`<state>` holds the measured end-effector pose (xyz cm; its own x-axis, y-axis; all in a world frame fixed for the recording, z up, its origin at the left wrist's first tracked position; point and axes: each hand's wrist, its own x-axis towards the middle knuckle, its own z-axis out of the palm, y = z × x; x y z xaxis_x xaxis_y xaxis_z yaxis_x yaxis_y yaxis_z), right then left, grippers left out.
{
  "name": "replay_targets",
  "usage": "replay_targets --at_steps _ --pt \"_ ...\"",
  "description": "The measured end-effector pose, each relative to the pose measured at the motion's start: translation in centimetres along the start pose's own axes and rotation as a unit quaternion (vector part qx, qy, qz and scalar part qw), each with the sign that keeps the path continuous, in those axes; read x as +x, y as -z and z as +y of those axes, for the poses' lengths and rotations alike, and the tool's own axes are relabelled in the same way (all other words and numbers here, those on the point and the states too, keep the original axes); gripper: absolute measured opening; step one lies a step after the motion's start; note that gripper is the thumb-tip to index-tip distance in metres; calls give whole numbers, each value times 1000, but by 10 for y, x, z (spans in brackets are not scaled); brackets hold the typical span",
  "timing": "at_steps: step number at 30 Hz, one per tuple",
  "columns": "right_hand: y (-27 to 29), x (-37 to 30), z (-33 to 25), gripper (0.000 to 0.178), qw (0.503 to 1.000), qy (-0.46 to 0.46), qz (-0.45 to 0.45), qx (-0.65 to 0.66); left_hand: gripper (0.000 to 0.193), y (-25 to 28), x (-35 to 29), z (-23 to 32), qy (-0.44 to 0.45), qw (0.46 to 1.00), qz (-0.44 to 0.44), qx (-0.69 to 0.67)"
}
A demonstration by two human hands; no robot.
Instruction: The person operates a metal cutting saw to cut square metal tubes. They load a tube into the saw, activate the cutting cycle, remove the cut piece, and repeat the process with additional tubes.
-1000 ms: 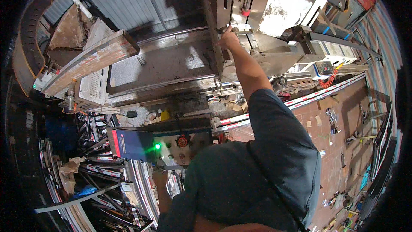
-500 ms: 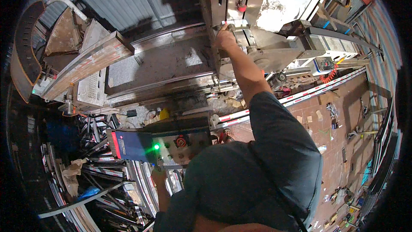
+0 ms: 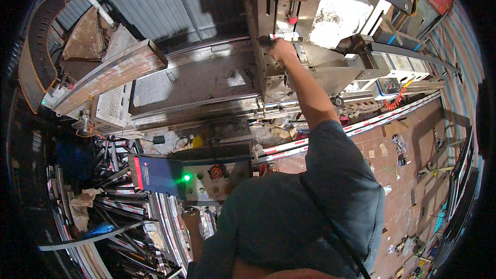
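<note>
My right arm reaches far forward to a large metal machine [image 3: 330,72]. At its worktable my right hand [image 3: 283,50] bends its fingers over the near edge of a short pale profile [image 3: 290,36]; the fingertips are partly hidden. Just beyond the profile hangs a vertical rod with a red-pink tip [image 3: 292,19]. My left hand [image 3: 191,220] is low at the left, just below the control panel [image 3: 209,180] with its lit green lamp [image 3: 187,177] and red knob [image 3: 217,171]. Shadow hides that hand's fingers.
A long machine bed [image 3: 196,80] runs left to a second head with a curved guard [image 3: 33,54]. Several long profiles [image 3: 168,232] are heaped at lower left. A red-and-white striped bar [image 3: 356,124] lies across the right, above a littered tiled floor [image 3: 382,150]. A coiled red hose [image 3: 395,101] hangs there.
My right hand has shifted right along the pale profile and slightly farther over it. My left hand has dropped a little away from the control panel's lower edge. The view has tilted slightly.
</note>
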<state>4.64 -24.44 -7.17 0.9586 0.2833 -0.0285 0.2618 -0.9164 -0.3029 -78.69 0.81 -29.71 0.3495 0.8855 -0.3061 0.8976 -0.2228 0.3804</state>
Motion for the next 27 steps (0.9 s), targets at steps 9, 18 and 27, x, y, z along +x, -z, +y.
replay_targets --at_steps 9,18,27 --pt "33 -9 86 67 997 -40 24 -62 37 -2 -36 -20 -64 997 30 -4" --pt "13 15 102 37 998 6 42 -52 24 -13 -36 12 -117 984 123 -46" --pt "14 -36 73 45 968 -37 140 205 37 -22 -39 6 -55 996 -1 -66"
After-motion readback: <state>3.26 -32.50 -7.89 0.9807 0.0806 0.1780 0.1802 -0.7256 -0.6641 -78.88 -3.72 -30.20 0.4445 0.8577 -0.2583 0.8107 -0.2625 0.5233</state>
